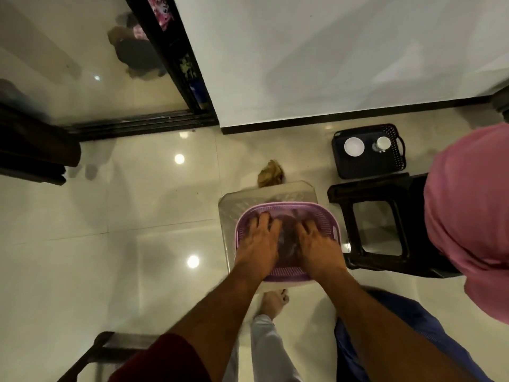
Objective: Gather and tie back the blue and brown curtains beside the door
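Both hands down inside purple basket (286, 213), sat on a clear plastic stool (237, 199) at centre frame. Left hand (259, 241) at 9 o'clock side of basket, fingers spread and laid flat, tips toward far rim. Right hand (316, 244) at 3 o'clock side, fingers spread too, pressing down on dark stuff in basket btwn the two hands; too blurred to tell what it is or whether anything is gripped. Looks like open palms, no curl seen.

Blue and brown curtains: can't be made out w/ certainty. Blue cloth (413, 326) at 5 o'clock by right forearm, pink cloth (468, 216) at 3 o'clock, edge of frame. Small brown crumpled rag (271, 176) on floor at 12 o'clock, just beyond stool.

Black stool (377, 224) at 3 o'clock, just beside basket. Black tray (369, 151) at 1 o'clock w/ white bowl (354, 146) and cup (382, 142) in it. Dark door frame (176, 59) at 11 o'clock. Bare foot (272, 301) at 6 o'clock under forearms.
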